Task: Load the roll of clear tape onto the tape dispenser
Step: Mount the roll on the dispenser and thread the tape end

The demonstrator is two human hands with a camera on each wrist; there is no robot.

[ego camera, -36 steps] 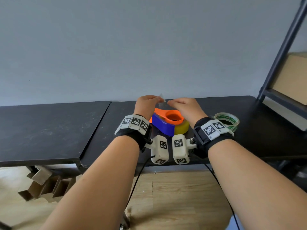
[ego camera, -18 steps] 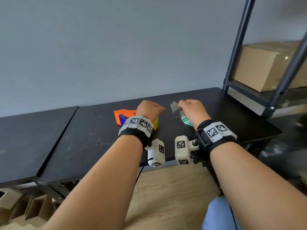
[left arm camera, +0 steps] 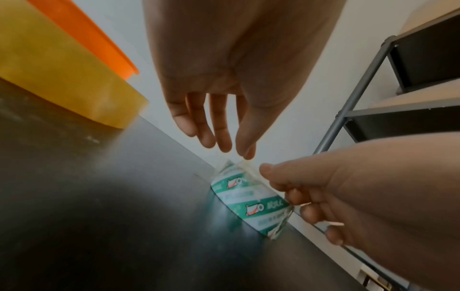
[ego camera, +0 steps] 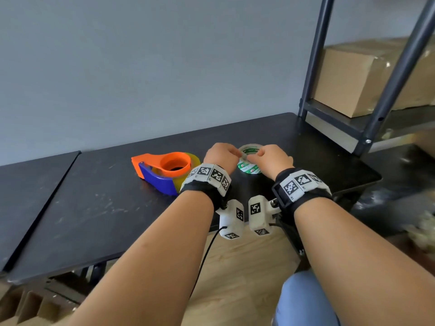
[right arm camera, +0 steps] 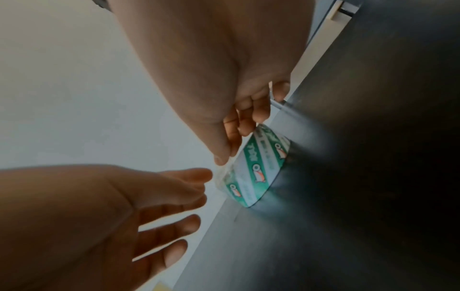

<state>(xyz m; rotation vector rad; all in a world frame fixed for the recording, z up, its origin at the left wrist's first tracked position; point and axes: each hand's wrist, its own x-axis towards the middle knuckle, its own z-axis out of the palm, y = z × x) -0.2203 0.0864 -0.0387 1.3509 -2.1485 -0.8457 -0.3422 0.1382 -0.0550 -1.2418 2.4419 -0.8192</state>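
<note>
A: Any writing on the roll of clear tape [ego camera: 249,166]?

B: Its core carries green and white slanted bands with a small red and white logo repeated along them. In the left wrist view 1 band reads something like "ROLL"; the smaller print is too blurred to read.

A: How does the roll look, and where is it?

B: It is a wide ring of clear film, lying flat on the black tabletop [ego camera: 94,208], just to the right of the tape dispenser [ego camera: 164,170]. The dispenser lies on its side and has an orange frame with a round hub, a blue handle and a yellow translucent guard. The roll is apart from the dispenser, not loaded on it.

A: And the hands?

B: Both hang over the roll, wrists raised, fingers pointing down. The left hand [ego camera: 220,156] has its thumb and fingers drawn together into a narrow grip at the roll's top edge, where a bit of loose clear film shows. The right hand [ego camera: 270,158] has its fingers curled, thumb tip against that same film at the rim, the lower fingers beside the roll's outer wall. Whether either hand truly pinches the film, I cannot tell.

A: Anything else near the roll?

B: A metal shelf [ego camera: 353,128] stands to its right, with a cardboard box [ego camera: 367,74] on it.
</note>
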